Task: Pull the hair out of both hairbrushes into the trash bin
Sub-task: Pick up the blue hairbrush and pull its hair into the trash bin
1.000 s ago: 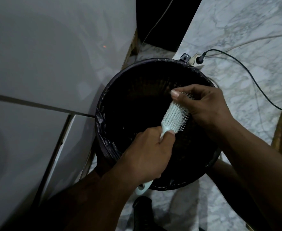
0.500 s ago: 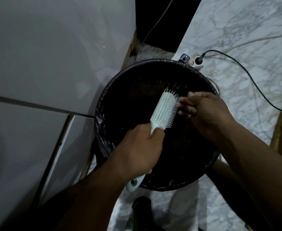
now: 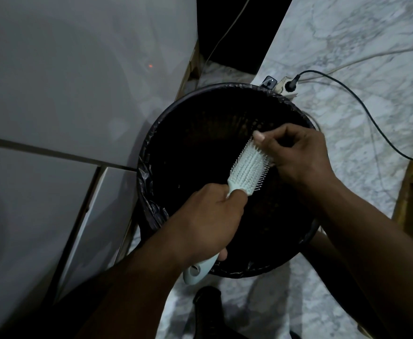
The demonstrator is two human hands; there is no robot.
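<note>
A pale mint hairbrush (image 3: 248, 168) is held over the round black trash bin (image 3: 151, 152), which is lined with a dark bag. My left hand (image 3: 207, 223) grips its handle, whose end sticks out below my fist. The bristles face up and to the right. My right hand (image 3: 295, 152) rests on the far end of the bristle head, thumb and fingers pinched at the bristles. Whether hair sits between those fingers is too dark to tell. The second brush is not in view.
A white cabinet front (image 3: 66, 94) stands to the left of the bin. Behind the bin lie a power strip (image 3: 286, 88) and a black cable (image 3: 362, 106) on the marble floor. A wooden leg (image 3: 410, 192) rises at the right. A dark shoe (image 3: 207, 304) shows below.
My right hand drew away from the bristles half a second ago and has come back onto the brush head. The brush has tilted so the bristles face up and right again.
</note>
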